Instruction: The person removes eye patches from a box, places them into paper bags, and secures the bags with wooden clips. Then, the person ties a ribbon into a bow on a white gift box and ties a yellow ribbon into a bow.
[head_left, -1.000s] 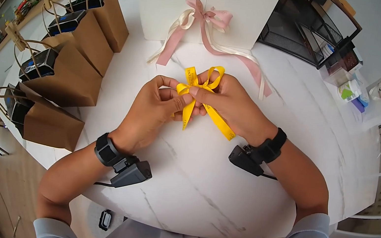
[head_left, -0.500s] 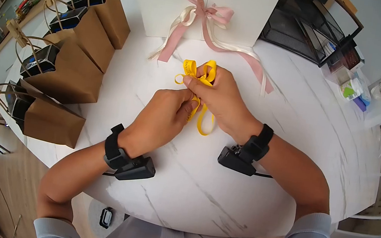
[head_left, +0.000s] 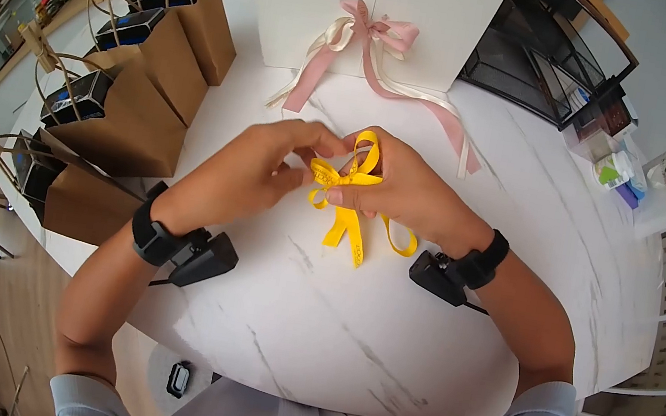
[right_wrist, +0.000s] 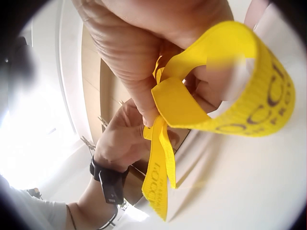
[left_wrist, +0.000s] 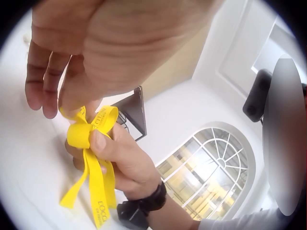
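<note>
A yellow printed ribbon bow (head_left: 364, 180) is held up over the middle of the table by my right hand (head_left: 418, 194), its thumb pressed against the knot. Two ribbon tails (head_left: 356, 238) hang below the knot, and another loop droops to the right. My left hand (head_left: 257, 163) is at the bow's left side, thumb and forefinger apart, fingertips close to a small loop. In the left wrist view, the left fingers (left_wrist: 49, 98) point down beside the top of the bow (left_wrist: 79, 135). Close up in the right wrist view, a wide loop (right_wrist: 276, 103) stands out with dark lettering.
Brown paper bags (head_left: 138, 116) with clothespins on their handles line the table's left side. At the back stands a white box (head_left: 308, 8) tied with a pink and cream ribbon (head_left: 315, 74). A black mesh rack (head_left: 516, 67) and small bottles (head_left: 613, 170) are at the right.
My left hand has drawn back to the left and up from below the knot, with its fingers parted. The right hand keeps its pinch on the bow, now lower, and the tails hang free.
</note>
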A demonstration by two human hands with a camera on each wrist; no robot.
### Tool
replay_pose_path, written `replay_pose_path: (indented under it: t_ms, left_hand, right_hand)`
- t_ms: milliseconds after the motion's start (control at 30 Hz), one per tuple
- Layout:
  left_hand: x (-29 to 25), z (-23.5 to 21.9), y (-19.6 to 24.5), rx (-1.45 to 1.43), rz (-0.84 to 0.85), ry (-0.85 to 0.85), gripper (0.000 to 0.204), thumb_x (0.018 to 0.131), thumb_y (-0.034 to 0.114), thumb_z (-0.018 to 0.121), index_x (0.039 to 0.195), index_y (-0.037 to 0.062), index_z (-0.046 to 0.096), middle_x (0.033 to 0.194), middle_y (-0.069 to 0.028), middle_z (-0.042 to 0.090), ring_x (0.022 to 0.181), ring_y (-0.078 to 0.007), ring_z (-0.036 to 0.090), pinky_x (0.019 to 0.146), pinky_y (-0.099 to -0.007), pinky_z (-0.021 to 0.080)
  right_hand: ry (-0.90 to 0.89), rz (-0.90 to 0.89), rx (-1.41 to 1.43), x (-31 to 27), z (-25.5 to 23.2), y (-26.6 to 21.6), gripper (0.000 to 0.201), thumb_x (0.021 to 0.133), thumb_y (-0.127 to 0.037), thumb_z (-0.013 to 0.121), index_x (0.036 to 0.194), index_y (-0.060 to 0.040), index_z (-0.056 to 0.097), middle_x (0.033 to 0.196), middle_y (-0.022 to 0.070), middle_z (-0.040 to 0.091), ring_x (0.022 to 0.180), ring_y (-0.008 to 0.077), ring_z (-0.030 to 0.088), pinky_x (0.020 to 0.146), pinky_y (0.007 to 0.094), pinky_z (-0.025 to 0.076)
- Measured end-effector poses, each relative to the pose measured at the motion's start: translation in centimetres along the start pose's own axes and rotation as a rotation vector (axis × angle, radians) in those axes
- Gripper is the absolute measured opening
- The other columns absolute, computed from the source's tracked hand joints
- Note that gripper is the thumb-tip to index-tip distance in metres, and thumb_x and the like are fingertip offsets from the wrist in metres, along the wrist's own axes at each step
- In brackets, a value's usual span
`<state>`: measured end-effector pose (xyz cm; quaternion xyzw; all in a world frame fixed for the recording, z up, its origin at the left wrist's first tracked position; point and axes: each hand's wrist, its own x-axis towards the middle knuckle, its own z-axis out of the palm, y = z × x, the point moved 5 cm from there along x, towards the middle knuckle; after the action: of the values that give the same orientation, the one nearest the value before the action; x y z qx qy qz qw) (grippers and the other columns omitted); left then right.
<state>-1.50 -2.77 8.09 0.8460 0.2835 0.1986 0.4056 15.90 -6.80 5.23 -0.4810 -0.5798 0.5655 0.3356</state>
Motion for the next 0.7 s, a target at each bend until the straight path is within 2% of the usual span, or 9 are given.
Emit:
replay_pose_path:
  t_ms: [33, 200, 300, 367, 433, 467, 533, 633, 700]
  left_hand:
    - [-0.1, 0.8, 0.1, -0.064, 0.048, -0.086, 0.034, 0.092, -0.010, 0.059, 0.123, 0.0047, 0.063, 0.117, -0.0047, 0.066, 0.107, -0.0162, 0.064, 0.088, -0.0306, 0.054]
    - [0.0, 0.5, 0.2, -0.147, -0.022, -0.085, 0.025, 0.089, -0.012, 0.059, 0.112, -0.0025, 0.061, 0.116, -0.0070, 0.064, 0.108, -0.0153, 0.063, 0.090, -0.0320, 0.054]
    - [0.7, 0.8, -0.6, -0.206, -0.003, -0.059, 0.018, 0.089, -0.012, 0.059, 0.105, -0.0033, 0.059, 0.109, -0.0078, 0.065, 0.101, -0.0136, 0.064, 0.086, -0.0308, 0.055]
    - [1.0, 1.1, -1.4, -0.107, -0.043, -0.010, 0.011, 0.092, -0.009, 0.057, 0.100, -0.0021, 0.058, 0.094, -0.0065, 0.066, 0.082, -0.0109, 0.065, 0.071, -0.0261, 0.055]
    - [1.4, 2.0, -1.8, -0.161, -0.143, -0.009, 0.010, 0.093, -0.008, 0.057, 0.100, -0.0017, 0.057, 0.087, -0.0060, 0.065, 0.074, -0.0097, 0.063, 0.063, -0.0245, 0.052]
    - [1.5, 2.5, -2.1, -0.212, -0.241, -0.008, 0.009, 0.094, -0.007, 0.056, 0.101, -0.0013, 0.056, 0.080, -0.0054, 0.064, 0.065, -0.0086, 0.061, 0.056, -0.0228, 0.049]
    - [1.4, 2.6, -1.4, -0.210, -0.276, 0.019, 0.011, 0.094, -0.006, 0.056, 0.104, -0.0012, 0.054, 0.078, -0.0052, 0.064, 0.063, -0.0081, 0.061, 0.053, -0.0221, 0.048]
    - [1.1, 2.5, -1.4, -0.204, -0.296, 0.083, 0.017, 0.095, -0.005, 0.057, 0.110, -0.0011, 0.050, 0.076, -0.0056, 0.064, 0.061, -0.0084, 0.061, 0.051, -0.0221, 0.047]
    - [0.8, 2.3, -1.8, -0.197, -0.287, 0.126, 0.020, 0.095, -0.005, 0.058, 0.112, -0.0011, 0.048, 0.076, -0.0064, 0.064, 0.062, -0.0091, 0.062, 0.052, -0.0227, 0.048]
  right_hand:
    - [-0.004, -0.027, 0.046, -0.2, 0.0, 0.0, 0.046, 0.086, -0.012, 0.083, 0.115, 0.0009, 0.050, 0.092, 0.0076, 0.062, 0.069, 0.0084, 0.058, 0.062, 0.0241, 0.047]
    - [-0.052, -0.003, 0.113, -0.2, 0.0, 0.6, 0.045, 0.087, -0.012, 0.082, 0.114, 0.0020, 0.049, 0.092, 0.0085, 0.064, 0.070, 0.0076, 0.058, 0.062, 0.0232, 0.047]
    - [-0.074, 0.009, 0.114, -0.1, 0.4, 0.3, 0.047, 0.087, -0.012, 0.082, 0.115, 0.0034, 0.048, 0.092, 0.0093, 0.064, 0.072, 0.0079, 0.059, 0.063, 0.0233, 0.048]
    - [-0.084, 0.013, 0.096, 0.0, 0.6, 0.7, 0.048, 0.087, -0.012, 0.082, 0.117, 0.0048, 0.048, 0.092, 0.0096, 0.065, 0.073, 0.0085, 0.060, 0.064, 0.0237, 0.048]
    - [-0.017, -0.172, -0.334, 0.3, 0.7, 0.6, 0.055, 0.087, -0.011, 0.081, 0.124, 0.0084, 0.045, 0.096, 0.0126, 0.067, 0.075, 0.0109, 0.063, 0.066, 0.0246, 0.050]
    - [-0.020, -0.170, -0.330, 0.2, 0.6, 0.3, 0.055, 0.087, -0.011, 0.081, 0.124, 0.0084, 0.045, 0.096, 0.0126, 0.067, 0.075, 0.0109, 0.063, 0.066, 0.0246, 0.050]
    - [-0.077, 0.064, -0.229, 0.1, 0.3, 0.4, 0.061, 0.087, -0.014, 0.080, 0.129, 0.0107, 0.043, 0.100, 0.0159, 0.067, 0.085, 0.0147, 0.068, 0.071, 0.0253, 0.053]
    - [-0.068, -0.010, -0.159, -0.5, 0.1, 0.2, 0.064, 0.090, -0.017, 0.078, 0.134, 0.0111, 0.041, 0.103, 0.0181, 0.067, 0.094, 0.0174, 0.070, 0.077, 0.0252, 0.055]
    - [-0.041, 0.029, -0.083, -0.9, -0.3, -0.1, 0.066, 0.092, -0.017, 0.077, 0.137, 0.0115, 0.038, 0.104, 0.0184, 0.068, 0.094, 0.0178, 0.071, 0.079, 0.0254, 0.055]
